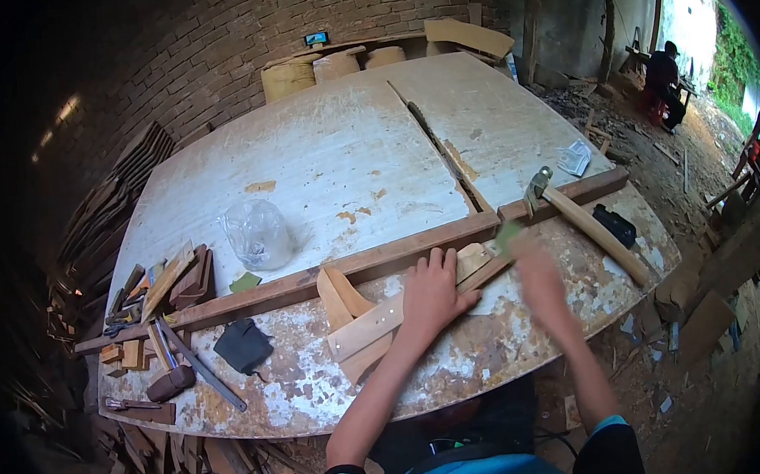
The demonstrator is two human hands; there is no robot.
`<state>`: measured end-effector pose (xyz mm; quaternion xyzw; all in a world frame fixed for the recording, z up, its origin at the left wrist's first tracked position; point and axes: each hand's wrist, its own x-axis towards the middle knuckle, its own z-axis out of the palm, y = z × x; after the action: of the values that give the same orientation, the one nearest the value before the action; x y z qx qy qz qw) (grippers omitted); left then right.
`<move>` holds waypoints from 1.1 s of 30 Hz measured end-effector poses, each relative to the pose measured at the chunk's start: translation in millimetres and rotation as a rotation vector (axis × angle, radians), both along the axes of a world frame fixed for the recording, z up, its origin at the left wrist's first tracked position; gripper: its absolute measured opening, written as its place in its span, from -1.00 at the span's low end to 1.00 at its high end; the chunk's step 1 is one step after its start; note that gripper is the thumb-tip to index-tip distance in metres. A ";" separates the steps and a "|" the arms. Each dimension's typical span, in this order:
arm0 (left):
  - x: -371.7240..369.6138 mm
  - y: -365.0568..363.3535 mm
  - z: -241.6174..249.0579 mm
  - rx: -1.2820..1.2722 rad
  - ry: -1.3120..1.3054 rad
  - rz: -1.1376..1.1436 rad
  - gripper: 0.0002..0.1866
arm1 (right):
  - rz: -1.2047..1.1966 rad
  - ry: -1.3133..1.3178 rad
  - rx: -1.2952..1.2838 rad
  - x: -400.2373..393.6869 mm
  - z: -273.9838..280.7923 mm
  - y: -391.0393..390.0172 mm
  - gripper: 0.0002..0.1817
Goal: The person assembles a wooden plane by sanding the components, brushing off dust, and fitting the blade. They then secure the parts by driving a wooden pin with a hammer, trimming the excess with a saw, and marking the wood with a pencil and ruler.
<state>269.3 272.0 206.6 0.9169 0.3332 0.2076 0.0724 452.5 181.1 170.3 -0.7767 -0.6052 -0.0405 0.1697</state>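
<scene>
A pale wooden piece (368, 328) with small dark dots lies at a slant near the workbench's front edge, over a curved wooden part (337, 296). My left hand (435, 293) is closed over its middle, fingers on the far side and thumb on the near side. My right hand (537, 270), blurred by motion, pinches a green sheet (508, 235), which looks like sandpaper, at the piece's right end. A long brown wooden bar (295, 287) runs across the bench just beyond both hands.
A hammer (596, 232) lies right of my right hand, beside a black item (614, 226). A plastic bag (256, 235), a dark cloth (243, 346), a mallet (171, 384) and wood blocks (134, 354) are on the left. A person (664, 85) sits at the back right.
</scene>
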 end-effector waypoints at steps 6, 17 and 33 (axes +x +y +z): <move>3.2 1.2 1.9 0.000 0.000 -0.003 -0.24 | 0.128 -0.058 0.011 -23.9 7.5 -24.9 -0.48; -1.1 -4.3 0.8 -0.020 0.011 0.005 -0.25 | 0.017 0.072 -0.049 -11.0 12.3 -16.8 -0.43; 2.8 0.7 1.3 0.020 -0.021 0.011 -0.26 | 0.197 -0.030 -0.065 -7.0 23.2 -17.7 -0.37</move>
<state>272.1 272.6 207.8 0.9134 0.3355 0.2208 0.0656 445.5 163.3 193.5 -0.7177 -0.6822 -0.0155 0.1388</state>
